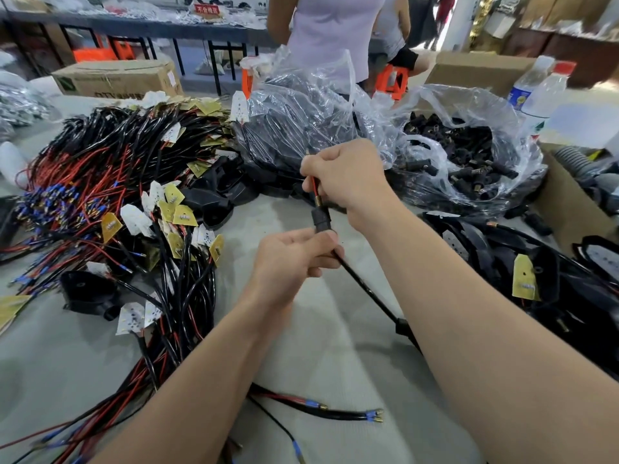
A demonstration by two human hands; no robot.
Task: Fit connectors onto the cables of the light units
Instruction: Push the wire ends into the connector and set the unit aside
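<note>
Connector (322,221), small and black, is held above the middle of the table (335,349), seated on the end of a black cable (366,287) that runs down to the right. The cable is gripped just below the connector by the curled fingers of the left hand (294,256). A red wire (314,184) rising from the connector is pinched by the right hand (345,175); a second wire is possibly hidden behind its fingers. A heap of wired light units (134,182) lies to the left.
</note>
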